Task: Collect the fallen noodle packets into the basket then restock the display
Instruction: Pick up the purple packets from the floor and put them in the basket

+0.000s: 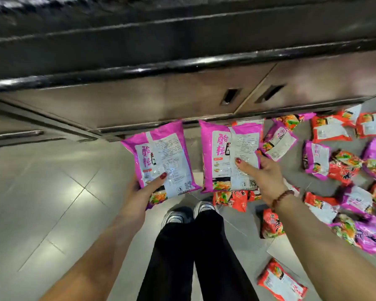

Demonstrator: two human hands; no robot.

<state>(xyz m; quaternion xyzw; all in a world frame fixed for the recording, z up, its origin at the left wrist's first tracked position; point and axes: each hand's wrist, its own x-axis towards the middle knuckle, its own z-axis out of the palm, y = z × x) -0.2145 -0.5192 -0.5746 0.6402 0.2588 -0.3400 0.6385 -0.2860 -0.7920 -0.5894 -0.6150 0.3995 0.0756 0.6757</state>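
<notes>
left hand (142, 187) grips 1 purple noodle packet (161, 157); right hand (263, 174) grips another purple packet (228, 155); more packets (343, 166) scattered on floor (41, 181).

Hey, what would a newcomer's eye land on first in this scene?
Centre frame, the left hand grips the left pink packet and the right hand grips the right pink packet, held up side by side before the dark cabinet. On the right, red and purple packets lie strewn over the tiled floor.

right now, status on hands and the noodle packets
Left hand grips a pink packet. Right hand grips a second pink packet. Loose packets scattered on floor at right. Basket not in view.
</notes>
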